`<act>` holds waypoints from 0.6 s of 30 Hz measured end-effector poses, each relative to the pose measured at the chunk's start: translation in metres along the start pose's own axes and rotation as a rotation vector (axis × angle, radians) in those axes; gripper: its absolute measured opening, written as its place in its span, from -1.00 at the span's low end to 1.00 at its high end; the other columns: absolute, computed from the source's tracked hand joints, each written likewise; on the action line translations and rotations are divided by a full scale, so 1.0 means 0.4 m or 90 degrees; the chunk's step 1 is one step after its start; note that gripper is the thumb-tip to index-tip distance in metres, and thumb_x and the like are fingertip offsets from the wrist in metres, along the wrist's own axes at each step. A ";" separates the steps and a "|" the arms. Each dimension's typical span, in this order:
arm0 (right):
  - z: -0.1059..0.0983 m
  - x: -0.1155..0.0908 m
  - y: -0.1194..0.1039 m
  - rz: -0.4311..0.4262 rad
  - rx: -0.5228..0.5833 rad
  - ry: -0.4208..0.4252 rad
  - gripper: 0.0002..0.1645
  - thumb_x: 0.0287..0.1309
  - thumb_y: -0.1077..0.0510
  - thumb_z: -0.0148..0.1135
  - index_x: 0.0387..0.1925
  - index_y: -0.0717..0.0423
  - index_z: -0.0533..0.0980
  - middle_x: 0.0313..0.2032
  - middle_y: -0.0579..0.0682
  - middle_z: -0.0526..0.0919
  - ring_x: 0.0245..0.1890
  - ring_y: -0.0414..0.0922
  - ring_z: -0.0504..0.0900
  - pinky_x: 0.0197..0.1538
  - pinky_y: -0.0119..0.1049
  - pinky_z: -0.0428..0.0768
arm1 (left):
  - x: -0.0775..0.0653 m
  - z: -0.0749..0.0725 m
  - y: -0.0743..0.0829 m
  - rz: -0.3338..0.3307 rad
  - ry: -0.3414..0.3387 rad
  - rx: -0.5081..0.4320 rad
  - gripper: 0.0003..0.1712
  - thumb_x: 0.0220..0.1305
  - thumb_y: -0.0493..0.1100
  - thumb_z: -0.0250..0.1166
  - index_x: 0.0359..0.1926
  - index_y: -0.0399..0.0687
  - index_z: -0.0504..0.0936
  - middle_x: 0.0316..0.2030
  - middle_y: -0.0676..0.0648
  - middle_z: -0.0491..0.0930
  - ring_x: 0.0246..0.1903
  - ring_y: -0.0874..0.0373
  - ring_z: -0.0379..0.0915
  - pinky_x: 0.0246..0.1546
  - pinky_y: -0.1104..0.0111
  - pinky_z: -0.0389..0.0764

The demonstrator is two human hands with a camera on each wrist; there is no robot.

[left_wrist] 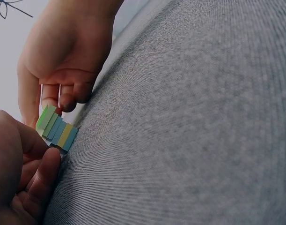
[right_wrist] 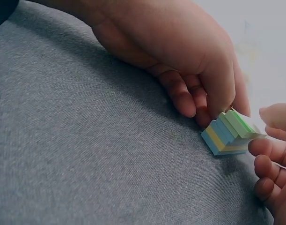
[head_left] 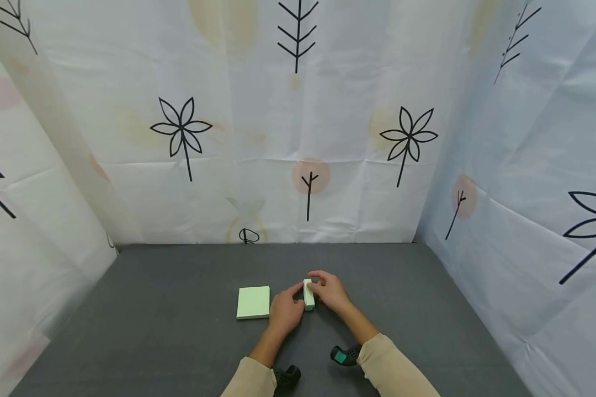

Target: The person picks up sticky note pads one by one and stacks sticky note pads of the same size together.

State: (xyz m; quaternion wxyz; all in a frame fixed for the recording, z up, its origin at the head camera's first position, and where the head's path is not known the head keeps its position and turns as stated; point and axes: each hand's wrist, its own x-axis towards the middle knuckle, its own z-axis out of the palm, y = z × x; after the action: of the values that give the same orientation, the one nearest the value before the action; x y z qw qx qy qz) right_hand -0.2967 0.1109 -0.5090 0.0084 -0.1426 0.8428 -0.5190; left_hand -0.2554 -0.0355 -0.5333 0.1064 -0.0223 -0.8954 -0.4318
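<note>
A narrow stack of small sticky note pads [head_left: 308,298] stands on the grey tabletop between the two hands. Its layers show pale green on top, with blue and yellow below, slightly out of line. My left hand [head_left: 285,312] holds the stack's left side, the index finger toward its far end and the thumb near the close end. From the right, my right hand [head_left: 331,292] pinches the far end, thumb at the top sheets; the exact contact is partly hidden. In the left wrist view, the stacked pads [left_wrist: 58,129] sit between both hands' fingertips.
A square pale green sticky note pad [head_left: 253,302] lies flat just left of the left hand. Dark grey cloth covers the tabletop [head_left: 169,325]. White printed curtains [head_left: 258,127] enclose the back and sides. Black bands [head_left: 345,355] are worn at both wrists.
</note>
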 end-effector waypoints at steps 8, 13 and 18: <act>-0.004 -0.013 -0.008 -0.032 -0.061 -0.049 -0.55 0.29 0.18 0.22 0.17 0.25 0.48 -0.73 -0.15 0.39 -0.75 -0.24 0.28 -0.60 -0.34 0.30 | -0.004 -0.002 0.000 0.015 0.006 -0.008 -0.38 0.02 -0.36 0.11 0.19 -0.09 0.59 -0.84 0.17 0.33 -0.85 0.24 0.12 -0.76 0.39 0.10; -0.004 -0.013 -0.006 -0.044 -0.067 -0.059 -0.55 0.31 0.19 0.20 0.18 0.26 0.47 -0.73 -0.16 0.39 -0.76 -0.24 0.26 -0.61 -0.34 0.28 | -0.002 -0.003 0.001 0.018 0.007 -0.002 -0.39 0.02 -0.35 0.12 0.18 -0.09 0.60 -0.84 0.17 0.32 -0.84 0.24 0.10 -0.75 0.39 0.11; -0.003 -0.012 -0.006 -0.053 -0.064 -0.065 -0.56 0.31 0.20 0.19 0.19 0.26 0.47 -0.73 -0.14 0.40 -0.76 -0.23 0.27 -0.62 -0.34 0.28 | 0.000 -0.001 -0.001 0.014 0.012 0.009 -0.40 0.03 -0.33 0.14 0.18 -0.07 0.60 -0.84 0.18 0.29 -0.83 0.25 0.09 -0.74 0.39 0.11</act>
State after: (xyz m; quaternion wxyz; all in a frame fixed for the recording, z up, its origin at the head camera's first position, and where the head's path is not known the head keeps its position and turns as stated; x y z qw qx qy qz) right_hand -0.2919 0.1119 -0.5070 0.0225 -0.2041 0.8596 -0.4679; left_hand -0.2552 -0.0360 -0.5332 0.1196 -0.0275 -0.8972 -0.4242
